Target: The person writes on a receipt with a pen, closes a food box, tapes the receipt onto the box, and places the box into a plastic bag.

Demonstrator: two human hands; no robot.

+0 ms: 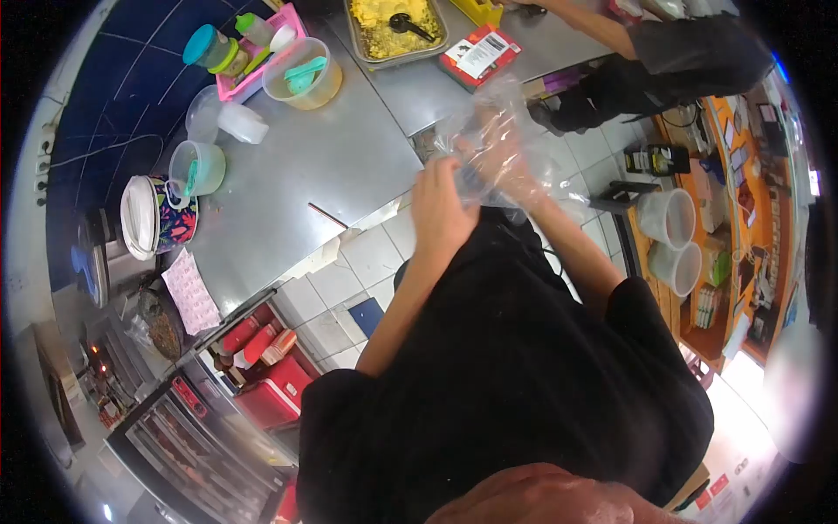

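A clear thin plastic bag (467,179) hangs crumpled in front of my body, near the counter's edge. My left hand (441,205) has its fingers closed on the near side of the bag. My right hand (502,157) shows through the clear plastic, which covers it down to about the wrist. Its fingers look stretched out inside the bag, though glare blurs their tips.
The steel counter (288,188) carries a tray of yellow food (375,17) with a black scoop (410,26), a red box (480,57), plastic tubs (327,87) and a patterned bucket (179,218). Another person (690,52) stands at the upper right. Shelves (716,227) line the right.
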